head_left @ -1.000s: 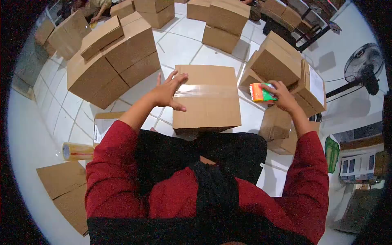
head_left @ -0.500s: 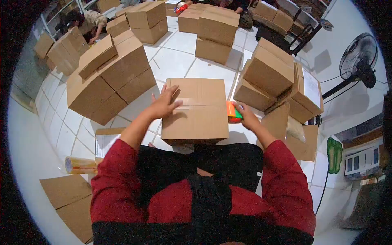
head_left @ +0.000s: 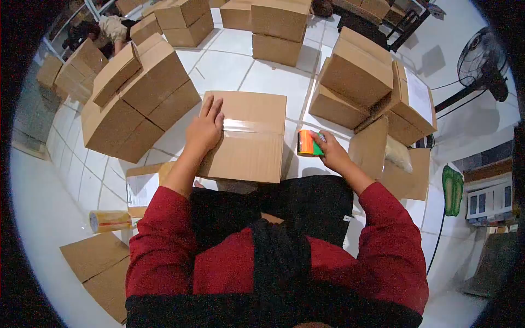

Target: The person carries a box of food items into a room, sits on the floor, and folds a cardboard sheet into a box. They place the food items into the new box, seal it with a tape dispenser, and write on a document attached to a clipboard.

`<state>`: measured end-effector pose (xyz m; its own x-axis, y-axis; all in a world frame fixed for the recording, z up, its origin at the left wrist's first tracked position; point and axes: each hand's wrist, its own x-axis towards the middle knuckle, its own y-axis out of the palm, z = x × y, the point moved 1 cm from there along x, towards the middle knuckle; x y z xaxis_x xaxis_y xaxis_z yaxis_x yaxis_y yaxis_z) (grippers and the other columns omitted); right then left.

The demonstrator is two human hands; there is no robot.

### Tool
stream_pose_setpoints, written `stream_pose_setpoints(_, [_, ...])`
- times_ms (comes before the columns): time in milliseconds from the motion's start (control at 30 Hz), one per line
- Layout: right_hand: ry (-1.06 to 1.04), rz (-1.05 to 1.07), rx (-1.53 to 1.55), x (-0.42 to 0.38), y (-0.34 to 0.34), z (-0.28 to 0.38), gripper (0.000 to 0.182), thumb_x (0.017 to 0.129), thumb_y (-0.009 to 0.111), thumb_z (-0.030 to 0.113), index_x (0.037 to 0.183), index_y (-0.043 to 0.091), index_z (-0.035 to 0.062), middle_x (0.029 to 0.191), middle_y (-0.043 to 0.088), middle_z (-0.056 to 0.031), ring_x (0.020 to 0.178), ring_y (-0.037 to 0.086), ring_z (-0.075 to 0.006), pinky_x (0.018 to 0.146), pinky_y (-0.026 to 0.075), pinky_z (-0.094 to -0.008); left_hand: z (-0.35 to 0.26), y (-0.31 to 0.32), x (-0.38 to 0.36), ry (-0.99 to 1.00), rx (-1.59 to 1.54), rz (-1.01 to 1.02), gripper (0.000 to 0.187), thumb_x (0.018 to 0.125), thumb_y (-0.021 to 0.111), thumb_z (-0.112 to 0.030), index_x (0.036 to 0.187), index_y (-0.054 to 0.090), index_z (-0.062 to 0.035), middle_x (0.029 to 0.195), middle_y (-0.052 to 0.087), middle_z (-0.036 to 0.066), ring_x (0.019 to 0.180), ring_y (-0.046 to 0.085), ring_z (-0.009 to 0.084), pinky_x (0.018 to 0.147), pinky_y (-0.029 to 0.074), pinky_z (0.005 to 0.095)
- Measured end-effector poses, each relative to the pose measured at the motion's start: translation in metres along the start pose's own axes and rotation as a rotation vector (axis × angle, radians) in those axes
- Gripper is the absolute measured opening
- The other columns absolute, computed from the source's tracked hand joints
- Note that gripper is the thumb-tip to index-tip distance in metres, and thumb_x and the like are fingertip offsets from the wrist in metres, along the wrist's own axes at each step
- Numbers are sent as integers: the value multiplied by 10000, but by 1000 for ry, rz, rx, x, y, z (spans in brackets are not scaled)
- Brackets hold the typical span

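Observation:
A closed cardboard box [head_left: 246, 158] sits on the floor in front of my crossed legs. A strip of clear tape [head_left: 253, 128] runs across its top, shiny in the light. My left hand [head_left: 205, 128] lies on the box's left edge, fingers stretched toward the far corner. Just off the right side of the box, my right hand [head_left: 332, 150] grips an orange and green tape dispenser [head_left: 307, 143]. The dispenser is apart from the box. My right fingers partly cover its green part.
Stacked boxes stand front left [head_left: 139, 98], ahead [head_left: 279, 33] and front right [head_left: 355, 71]. A large tape roll [head_left: 109, 221] and flat cardboard [head_left: 101, 268] lie at my left. A fan [head_left: 481, 65] stands at the right. Another person [head_left: 112, 30] is at the far left.
My left hand has shifted from the box top to its left edge. The dispenser has moved a little away from the box's right side. The box looks turned slightly, and the view has shifted.

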<state>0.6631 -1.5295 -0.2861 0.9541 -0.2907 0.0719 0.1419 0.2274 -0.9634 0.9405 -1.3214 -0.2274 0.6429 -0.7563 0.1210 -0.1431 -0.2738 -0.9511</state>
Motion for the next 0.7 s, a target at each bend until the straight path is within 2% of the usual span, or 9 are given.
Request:
stream_pose_setpoints(300, [18,-137,27,-21,-10,0,745,610,613,34,1252,297,243,1142,386,-186,1032,412,-347,868,373,-375,-2,4,0,24,-10,-10,402,848,287,-314,1242,316,-241,1333,231,6,882,522,356,784,420,421])
stream_pose_setpoints(433, [116,-124,-19,-37,-13,-8,690,650,574,47,1250,313,266,1118,401,-204,1026,419,-353,869,372,-386,3,7,2,30,-5,-15,405,848,284,-312,1245,311,-238,1333,232,10,893,517,356,789,418,417])
stream_pose_setpoints(467, [134,-102,-72,-41,-16,-8,672,671,542,46,1248,313,304,1057,436,-196,971,449,-353,821,396,-392,3,8,4,32,-12,-26,406,848,284,-312,1245,312,-236,1333,231,10,897,515,355,793,416,416])
stream_pose_setpoints(567, [128,-29,-268,-42,-13,-6,665,684,538,68,1246,307,340,977,467,-173,888,480,-327,752,407,-406,3,11,4,31,-25,-34,407,846,286,-311,1244,317,-230,1334,228,9,902,512,355,801,411,416])
stream_pose_setpoints(600, [35,-107,-408,-33,-14,6,652,699,544,104,1250,296,349,919,481,-146,821,490,-293,689,399,-399,3,11,4,27,-19,-36,408,845,288,-311,1243,320,-227,1335,228,7,903,512,355,803,410,416])
stream_pose_setpoints(667, [63,132,-363,-9,-22,33,638,707,556,148,1252,292,348,922,485,-133,811,494,-278,675,388,-391,4,12,2,53,-24,-42,408,845,290,-310,1241,323,-222,1335,228,13,911,510,350,806,408,417])
stream_pose_setpoints(700, [19,128,-407,3,-8,36,635,700,576,186,1249,296,339,924,486,-123,810,493,-274,657,386,-377,4,12,3,68,-26,-60,408,844,292,-308,1240,326,-217,1335,228,18,918,508,345,809,405,417])
